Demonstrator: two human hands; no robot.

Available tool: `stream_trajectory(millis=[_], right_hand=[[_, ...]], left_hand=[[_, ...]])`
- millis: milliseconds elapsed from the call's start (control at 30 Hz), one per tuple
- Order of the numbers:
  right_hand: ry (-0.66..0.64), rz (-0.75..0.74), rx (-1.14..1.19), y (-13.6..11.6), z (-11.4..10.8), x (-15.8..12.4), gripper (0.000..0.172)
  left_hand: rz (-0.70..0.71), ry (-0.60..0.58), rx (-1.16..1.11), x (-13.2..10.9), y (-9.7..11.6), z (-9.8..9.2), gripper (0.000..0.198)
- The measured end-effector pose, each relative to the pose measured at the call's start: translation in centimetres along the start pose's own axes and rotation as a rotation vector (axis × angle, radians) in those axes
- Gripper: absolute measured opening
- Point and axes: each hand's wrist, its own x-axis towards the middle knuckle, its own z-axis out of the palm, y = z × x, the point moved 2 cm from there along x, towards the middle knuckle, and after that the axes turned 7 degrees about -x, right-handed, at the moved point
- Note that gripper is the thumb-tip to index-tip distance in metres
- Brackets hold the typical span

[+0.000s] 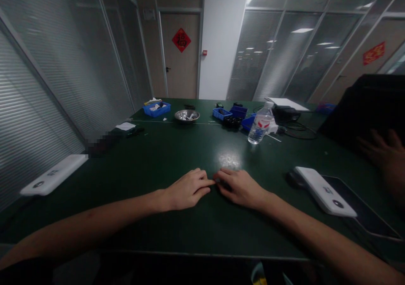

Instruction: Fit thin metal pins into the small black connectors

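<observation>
My left hand (192, 189) rests low over the dark green table (171, 152), its index finger and thumb stretched out and apart. The other fingers bend, and I see nothing in it. Facing it, my right hand (242, 187) is curled, thumb and fingertips drawn together at the tip of the left index finger. A small greyish spot shows between those fingertips, too small and blurred to name. The two hands meet at the fingertips, just in front of a light reflection on the table.
A water bottle (260, 125) stands upright ahead on the right. Farther back are a metal bowl (187, 116), a blue basket (157, 109) and blue trays (238, 111). White devices (325, 191) lie at both sides. Another person's hand (384, 150) is at the far right.
</observation>
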Motion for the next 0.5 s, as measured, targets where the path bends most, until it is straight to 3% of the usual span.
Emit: stream_trajectory(millis=[133,233,333,500], right_hand=[[0.01,0.051,0.002,0.9,-0.1,0.0,0.027],[0.007,0.129,0.007,1.6,-0.2,0.1,0.027],[0.017,0.165,0.01,2.0,-0.1,0.0,0.022],[0.013,0.132,0.024,1.8,-0.1,0.0,0.013]], left_hand=[[-0.052,0.026,-0.05,-0.1,-0.4,0.1,0.033],[-0.101,0.047,-0.109,-0.3,-0.5,-0.2,0.021],[-0.094,0.046,-0.12,-0.3,-0.5,-0.6,0.011],[-0.087,0.077,-0.068,-0.2,-1.1,-0.9,0.011]])
